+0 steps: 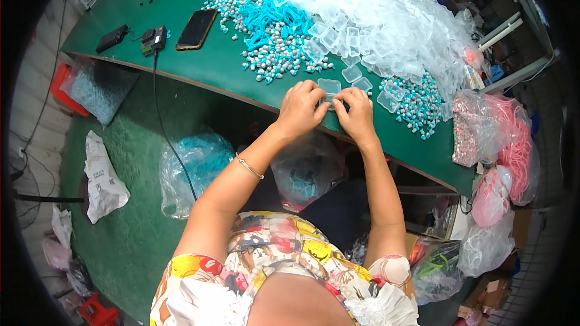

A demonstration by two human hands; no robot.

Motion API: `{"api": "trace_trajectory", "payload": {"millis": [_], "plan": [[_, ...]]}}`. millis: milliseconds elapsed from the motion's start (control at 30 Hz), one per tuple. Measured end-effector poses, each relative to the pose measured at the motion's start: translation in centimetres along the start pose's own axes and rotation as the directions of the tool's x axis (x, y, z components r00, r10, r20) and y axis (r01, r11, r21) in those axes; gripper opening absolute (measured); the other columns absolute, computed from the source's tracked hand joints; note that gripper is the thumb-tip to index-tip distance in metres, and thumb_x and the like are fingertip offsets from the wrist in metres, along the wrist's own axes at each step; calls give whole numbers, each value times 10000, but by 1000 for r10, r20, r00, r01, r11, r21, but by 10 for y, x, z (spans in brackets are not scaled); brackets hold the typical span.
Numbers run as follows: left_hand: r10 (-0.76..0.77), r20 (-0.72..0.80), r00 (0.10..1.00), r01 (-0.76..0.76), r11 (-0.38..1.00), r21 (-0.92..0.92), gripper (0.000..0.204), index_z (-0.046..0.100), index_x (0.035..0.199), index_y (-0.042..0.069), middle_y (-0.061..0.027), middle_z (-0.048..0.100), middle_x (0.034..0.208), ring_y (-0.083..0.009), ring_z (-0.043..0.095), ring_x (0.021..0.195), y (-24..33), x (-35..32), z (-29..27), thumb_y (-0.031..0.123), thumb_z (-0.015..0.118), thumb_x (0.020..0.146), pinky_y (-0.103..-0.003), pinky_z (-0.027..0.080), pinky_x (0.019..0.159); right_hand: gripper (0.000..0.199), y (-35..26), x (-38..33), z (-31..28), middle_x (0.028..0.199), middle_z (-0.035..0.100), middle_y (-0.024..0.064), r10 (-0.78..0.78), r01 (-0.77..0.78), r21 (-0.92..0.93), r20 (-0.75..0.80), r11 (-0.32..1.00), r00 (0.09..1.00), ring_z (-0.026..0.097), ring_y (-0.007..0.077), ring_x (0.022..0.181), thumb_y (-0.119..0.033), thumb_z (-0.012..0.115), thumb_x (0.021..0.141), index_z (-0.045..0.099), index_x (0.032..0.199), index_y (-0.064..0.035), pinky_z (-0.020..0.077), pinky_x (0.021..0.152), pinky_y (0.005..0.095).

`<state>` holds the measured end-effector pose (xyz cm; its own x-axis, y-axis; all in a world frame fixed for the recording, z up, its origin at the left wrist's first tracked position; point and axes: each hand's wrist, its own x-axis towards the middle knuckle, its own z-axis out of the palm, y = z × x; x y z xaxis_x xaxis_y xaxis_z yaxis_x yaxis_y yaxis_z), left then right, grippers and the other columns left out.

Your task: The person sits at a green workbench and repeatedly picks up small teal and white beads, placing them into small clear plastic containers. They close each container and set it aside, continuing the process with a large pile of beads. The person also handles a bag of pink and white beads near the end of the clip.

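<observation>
At the table's front edge, my left hand [300, 108] and my right hand [356, 115] are closed on a small clear plastic box [330, 86], one at each side. Its lid looks raised on the far side; what lies inside is hidden by my fingers. Just beyond my left hand is a pile of small grey-and-teal plugs [272, 60], with a bundle of teal cords [269, 15] on it. Another heap of such plugs [420, 111] sits to the right of my right hand, with a few clear boxes [389, 98] against it.
A large mound of clear plastic boxes [386, 18] covers the far right of the green table [199, 72]. A phone [196, 29] and a small black device [153, 40] with a cable lie at left. Bags of pink cords [513, 145] hang by the right edge; a bag of teal material [196, 166] stands below.
</observation>
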<state>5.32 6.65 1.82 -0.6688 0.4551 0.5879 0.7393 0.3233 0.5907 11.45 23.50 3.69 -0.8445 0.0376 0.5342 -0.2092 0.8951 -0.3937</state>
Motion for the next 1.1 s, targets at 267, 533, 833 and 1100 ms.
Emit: {"api": "trace_trajectory", "payload": {"millis": [267,533,833,1100], "plan": [[15,108,994,-16,1000,16,372,637,1092,83,-105,592,1001,-314,571,975,4,0,-10,209,760,764,-430,462,832,77,32,16,-23,877,673,102,126,-112,132,-100,985,987,628,304,813,-93,679,834,696,904,-64,498,736,401],[28,124,992,-33,999,41,343,649,1046,95,-77,593,987,-291,570,968,1,-1,-11,224,770,752,-423,452,818,128,62,39,-20,912,682,46,83,-89,-128,-47,988,995,621,289,930,-156,703,811,707,937,-130,464,805,439],[25,109,994,-34,996,80,360,630,1049,110,-70,576,984,-285,564,950,3,-2,-10,248,753,740,-425,446,794,126,15,119,43,906,683,47,-154,152,-64,-27,986,988,620,287,919,-138,695,807,714,931,-148,454,790,453],[31,89,996,-38,997,70,366,627,1023,95,-75,559,960,-278,561,938,4,-3,-6,236,764,715,-429,451,789,189,-5,180,93,979,642,44,-229,245,-383,88,891,969,585,246,1002,-92,599,824,734,928,-173,405,829,449]]}}
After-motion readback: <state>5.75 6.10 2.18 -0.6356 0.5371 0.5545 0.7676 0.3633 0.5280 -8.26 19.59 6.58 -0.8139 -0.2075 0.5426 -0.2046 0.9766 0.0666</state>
